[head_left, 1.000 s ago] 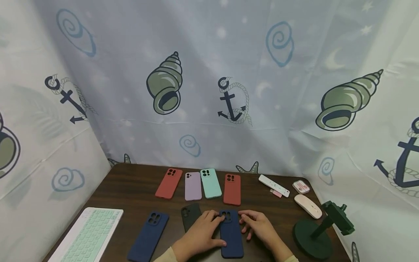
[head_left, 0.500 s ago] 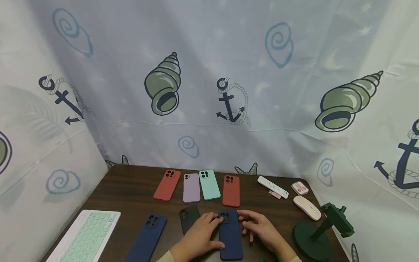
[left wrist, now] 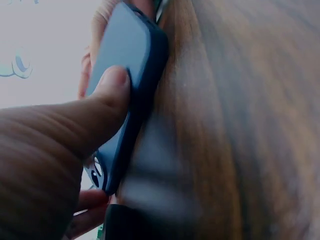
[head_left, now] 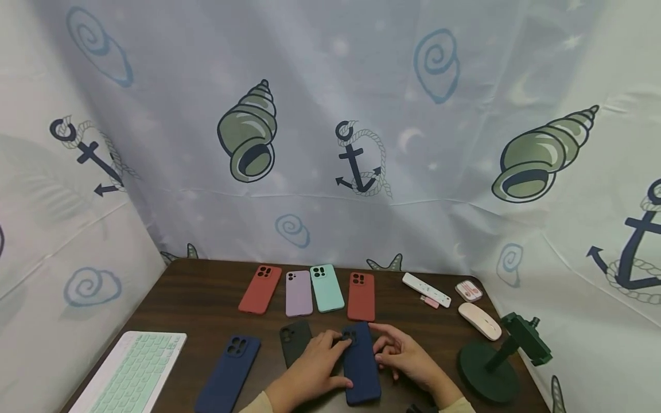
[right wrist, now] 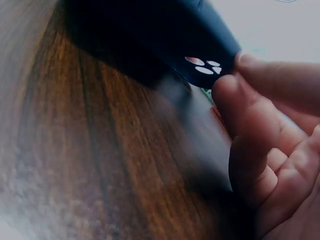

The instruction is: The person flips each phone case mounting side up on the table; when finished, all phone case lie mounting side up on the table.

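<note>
Toward the near side of the table (head_left: 196, 298), our left hand (head_left: 319, 367) grips a navy phone case (head_left: 361, 367), thumb against it and fingers at the camera end, while our right hand (head_left: 408, 355) pinches the corner beside the four cutouts, its other fingers curled. The held case is matt and round-cornered, and light shows through those holes (whether its lower end touches the wood grain, we cannot tell). Along the left edge we see one white keyboard (head_left: 129, 373) with mint keys; a second navy case (head_left: 227, 376) lies slanted between it and our left hand. By the right edge rises one dark green stand (head_left: 490, 376) with a round base. Just past our left hand, which hides its lower part, lies one dark grey case (head_left: 295, 339). Farther along the right edge are one smooth, pale mouse (head_left: 480, 321), one pink stick (head_left: 430, 301), one long white strip (head_left: 426, 289) and, near the far right corner, one squarish box (head_left: 469, 291). Near the far edge we count four cases: a red case (head_left: 260, 289), a purple case (head_left: 299, 293), a mint case (head_left: 327, 288) and another red one (head_left: 361, 296). Behind hangs a creased, shell-printed cloth (head_left: 310, 57).
</note>
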The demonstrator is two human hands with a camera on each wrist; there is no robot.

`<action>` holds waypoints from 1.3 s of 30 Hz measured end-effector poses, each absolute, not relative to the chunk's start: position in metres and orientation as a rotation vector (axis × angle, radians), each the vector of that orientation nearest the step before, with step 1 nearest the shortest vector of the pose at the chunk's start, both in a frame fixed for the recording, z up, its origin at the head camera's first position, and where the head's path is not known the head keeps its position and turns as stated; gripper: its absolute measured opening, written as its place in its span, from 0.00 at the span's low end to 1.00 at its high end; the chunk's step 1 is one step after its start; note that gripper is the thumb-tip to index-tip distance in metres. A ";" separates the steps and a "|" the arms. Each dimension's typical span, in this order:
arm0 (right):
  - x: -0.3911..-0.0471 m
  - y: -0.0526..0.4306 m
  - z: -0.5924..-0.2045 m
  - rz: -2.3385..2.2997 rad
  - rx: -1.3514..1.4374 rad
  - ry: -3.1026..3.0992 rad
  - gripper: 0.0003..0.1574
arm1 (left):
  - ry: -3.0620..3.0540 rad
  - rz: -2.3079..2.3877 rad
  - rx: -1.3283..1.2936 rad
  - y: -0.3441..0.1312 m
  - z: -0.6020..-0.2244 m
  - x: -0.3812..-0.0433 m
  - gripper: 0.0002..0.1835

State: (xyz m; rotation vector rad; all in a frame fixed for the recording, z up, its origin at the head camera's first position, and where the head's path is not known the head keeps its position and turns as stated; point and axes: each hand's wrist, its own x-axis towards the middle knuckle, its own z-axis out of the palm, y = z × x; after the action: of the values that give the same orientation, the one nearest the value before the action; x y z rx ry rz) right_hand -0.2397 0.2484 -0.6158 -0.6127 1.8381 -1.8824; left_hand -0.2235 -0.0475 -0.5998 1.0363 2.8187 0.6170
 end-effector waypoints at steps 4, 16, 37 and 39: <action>-0.240 0.247 -0.614 -1.893 -0.647 1.834 0.41 | 2.783 0.660 1.108 -0.049 -0.600 -0.224 0.47; -0.235 0.239 -0.614 -1.771 -0.687 1.973 0.41 | 2.625 0.876 1.125 -0.045 -0.593 -0.218 0.39; -0.235 0.238 -0.613 -1.591 -0.705 2.167 0.45 | 2.278 1.369 0.730 -0.022 -0.585 -0.198 0.32; -0.236 0.237 -0.613 -1.597 -0.656 2.180 0.42 | 2.247 1.400 0.728 -0.023 -0.584 -0.198 0.32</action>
State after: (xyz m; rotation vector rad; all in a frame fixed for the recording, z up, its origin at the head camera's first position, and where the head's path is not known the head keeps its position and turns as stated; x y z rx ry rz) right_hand -0.2358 0.2371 -0.6135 -0.6564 2.1800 -1.5969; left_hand -0.1981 -0.0229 -0.5840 0.7278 2.2468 1.3998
